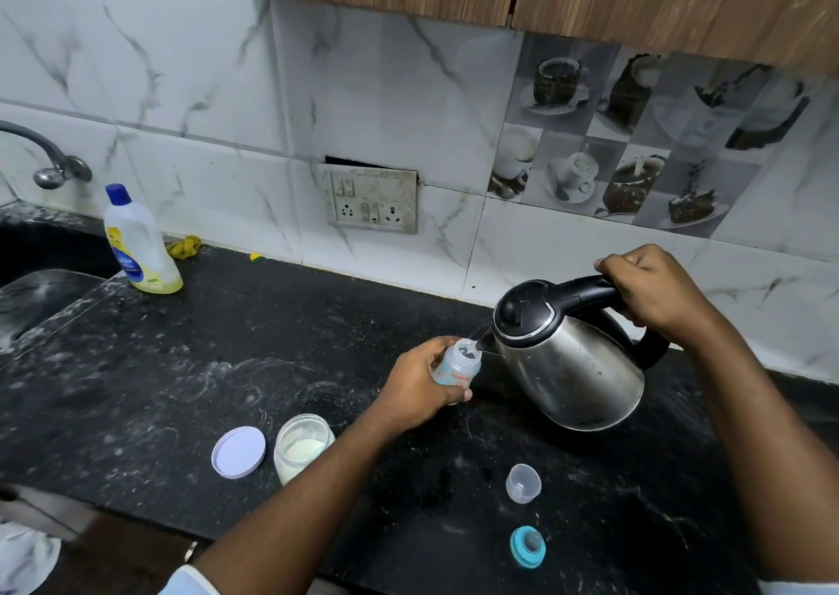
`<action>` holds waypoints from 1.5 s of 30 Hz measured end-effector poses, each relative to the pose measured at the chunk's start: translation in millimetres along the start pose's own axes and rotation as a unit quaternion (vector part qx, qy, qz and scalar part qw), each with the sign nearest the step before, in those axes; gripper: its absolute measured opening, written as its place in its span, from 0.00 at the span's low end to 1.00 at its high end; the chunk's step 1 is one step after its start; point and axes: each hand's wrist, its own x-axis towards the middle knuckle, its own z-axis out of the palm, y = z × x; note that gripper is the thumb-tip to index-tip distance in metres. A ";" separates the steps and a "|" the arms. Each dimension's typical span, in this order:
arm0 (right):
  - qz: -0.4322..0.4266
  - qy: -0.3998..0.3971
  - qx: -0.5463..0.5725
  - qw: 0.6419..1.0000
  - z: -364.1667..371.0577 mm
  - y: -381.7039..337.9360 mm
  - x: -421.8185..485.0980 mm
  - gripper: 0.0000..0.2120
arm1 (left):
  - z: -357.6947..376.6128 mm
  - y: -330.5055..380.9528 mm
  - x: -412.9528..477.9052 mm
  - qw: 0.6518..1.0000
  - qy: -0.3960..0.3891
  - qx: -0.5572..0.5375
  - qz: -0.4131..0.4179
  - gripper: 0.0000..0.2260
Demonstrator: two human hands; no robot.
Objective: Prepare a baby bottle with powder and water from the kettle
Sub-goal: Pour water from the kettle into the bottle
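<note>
My left hand [420,383] grips a small clear baby bottle [458,363] with red lettering, held upright with its mouth open. A steel kettle [572,367] with a black lid is tilted to the left, and its spout rests at the bottle's mouth. My right hand [653,288] is closed around the kettle's black handle. An open glass jar of white powder [302,447] stands on the black counter [272,345], its white lid [239,451] lying beside it. The clear bottle cap [523,483] and the blue teat ring [528,546] lie near the front edge.
A dish-soap bottle [138,242] stands by the sink [41,295] at the left, under a tap [50,158]. A yellow cloth [184,246] lies at the wall. A socket plate [370,197] sits in the tiled wall, under wooden cabinets. White powder dusts the counter.
</note>
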 end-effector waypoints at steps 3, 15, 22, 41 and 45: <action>-0.004 -0.001 0.007 1.000 0.3 0.6 0.2 0.25 | 0.1 1.0 0.1 1.000 0.001 -0.007 -0.002 0.33; 0.018 0.018 0.111 0.993 6.0 17.9 -0.5 0.25 | -2.0 9.1 -0.5 0.997 0.030 -0.077 0.002 0.31; 0.101 0.093 0.244 0.960 34.9 42.2 0.3 0.20 | -5.0 9.6 -7.1 0.993 0.051 -0.101 0.016 0.29; 0.196 0.156 0.414 0.875 194.8 61.2 14.2 0.10 | 16.2 -69.0 -109.9 0.993 0.071 -0.084 -0.036 0.27; 0.202 0.140 0.408 0.879 217.7 71.8 15.3 0.10 | 21.2 -75.1 -117.1 0.994 0.074 -0.076 -0.030 0.27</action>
